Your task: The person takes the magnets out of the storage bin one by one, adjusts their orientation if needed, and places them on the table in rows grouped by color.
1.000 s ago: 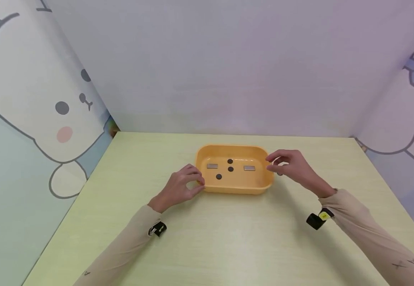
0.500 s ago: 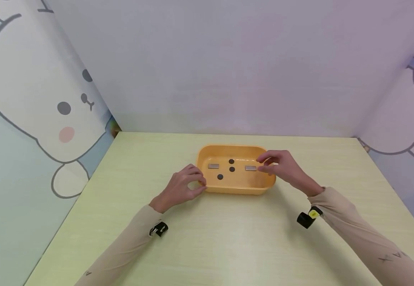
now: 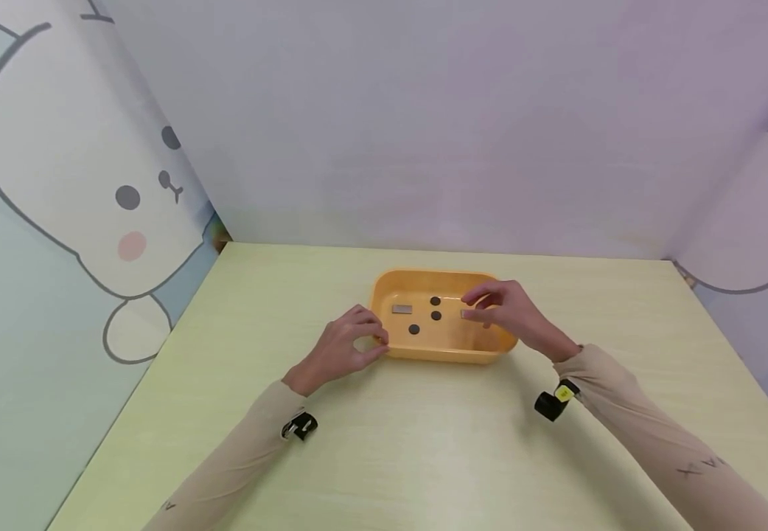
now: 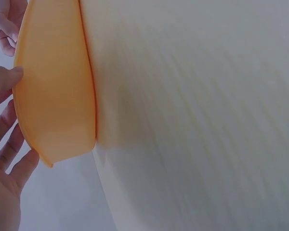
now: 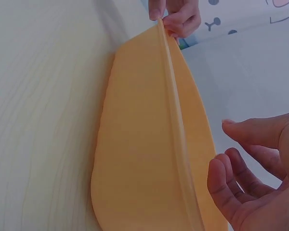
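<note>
Far to the left of the left hand, a side panel (image 3: pixel 59 169) carries a large white cartoon animal with a pink cheek. A beige left sleeve (image 3: pixel 234 453) reaches in from below, a small black device (image 3: pixel 301 425) strapped at the wrist behind the left hand (image 3: pixel 346 343). That hand pinches the rim of a shallow orange-yellow plastic tray (image 3: pixel 450 355) at its near left corner, thumb on the near side, fingers spread around the end. The tray sits upright on a pale yellow-green table (image 3: pixel 424 450), between the two hands. Inside it, just beyond the left fingertips, lies a flat silvery rectangular bar (image 3: pixel 402 309); to the right of those fingertips is a dark round disc (image 3: pixel 413 330). Farther right, between the hands, two more dark discs (image 3: pixel 436 316) lie close together, one beyond the other. A sliver of a second silvery bar (image 3: pixel 462 314) shows at the right thumb tip; contact cannot be told. The right hand (image 3: pixel 510 313) is over the tray's right part, thumb and curved fingers moderately apart, gripping nothing visible. Behind its wrist, another black device (image 3: pixel 552 402) hangs below the beige right sleeve (image 3: pixel 662 435).
</note>
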The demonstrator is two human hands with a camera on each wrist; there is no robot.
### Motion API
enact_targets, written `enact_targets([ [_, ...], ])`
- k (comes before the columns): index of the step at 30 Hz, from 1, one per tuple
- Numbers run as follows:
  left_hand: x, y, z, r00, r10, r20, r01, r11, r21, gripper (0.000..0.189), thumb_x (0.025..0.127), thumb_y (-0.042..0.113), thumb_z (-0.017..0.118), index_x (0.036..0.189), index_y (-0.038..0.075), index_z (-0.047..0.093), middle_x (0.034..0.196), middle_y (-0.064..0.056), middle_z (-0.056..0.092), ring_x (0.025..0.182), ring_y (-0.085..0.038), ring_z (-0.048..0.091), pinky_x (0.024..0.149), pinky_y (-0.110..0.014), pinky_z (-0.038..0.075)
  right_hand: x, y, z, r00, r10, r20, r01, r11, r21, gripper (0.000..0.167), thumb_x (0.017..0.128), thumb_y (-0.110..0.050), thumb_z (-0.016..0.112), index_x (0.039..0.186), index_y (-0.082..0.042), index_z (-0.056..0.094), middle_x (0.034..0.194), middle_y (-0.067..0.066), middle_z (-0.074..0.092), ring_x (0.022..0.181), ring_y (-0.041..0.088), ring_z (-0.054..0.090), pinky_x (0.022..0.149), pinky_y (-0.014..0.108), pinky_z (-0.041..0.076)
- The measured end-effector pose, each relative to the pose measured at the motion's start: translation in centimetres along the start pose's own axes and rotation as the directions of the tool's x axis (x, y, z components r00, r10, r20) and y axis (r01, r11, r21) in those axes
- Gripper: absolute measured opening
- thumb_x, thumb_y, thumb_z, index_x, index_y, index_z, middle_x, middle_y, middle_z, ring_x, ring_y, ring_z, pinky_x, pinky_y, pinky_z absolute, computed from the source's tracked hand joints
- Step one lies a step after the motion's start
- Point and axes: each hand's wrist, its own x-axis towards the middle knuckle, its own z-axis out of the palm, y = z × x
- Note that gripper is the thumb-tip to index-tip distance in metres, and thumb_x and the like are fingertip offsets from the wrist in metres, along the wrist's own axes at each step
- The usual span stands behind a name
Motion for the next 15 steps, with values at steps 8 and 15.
enact_targets([
  [8, 0.0, 0.0, 0.0, 1.0, -0.011, 0.005, 0.011, 1.0, 0.001, 0.009, 0.078, 0.018, 0.078, 0.081, 0.018, 0.07, 0.087, 0.007, 0.061, 0.088, -0.009, 0.052, 0.07, -0.027, 0.048, 1.2, 0.4, 1.4, 1.0, -0.002, 0.03, 0.001, 1.0, 0.022, 0.027, 0.08, -0.008, 0.075, 0.102, 0.006, 0.066, 0.106, 0.029, 0.059, 0.078, 0.025, 0.061, 0.06, 0.04, 0.053],
  [15, 0.0, -0.1, 0.1, 1.0, -0.003, -0.006, 0.003, 1.0, 0.002, 0.01, 0.077, 0.017, 0.079, 0.08, 0.017, 0.07, 0.087, 0.007, 0.061, 0.088, -0.01, 0.052, 0.07, -0.027, 0.048, 1.9, 0.5, 2.4, 0.999, 0.043, 0.015, -0.043, 0.999, 0.011, 0.029, 0.079, -0.001, 0.074, 0.104, 0.01, 0.065, 0.102, 0.03, 0.06, 0.073, 0.02, 0.062, 0.06, 0.041, 0.053],
])
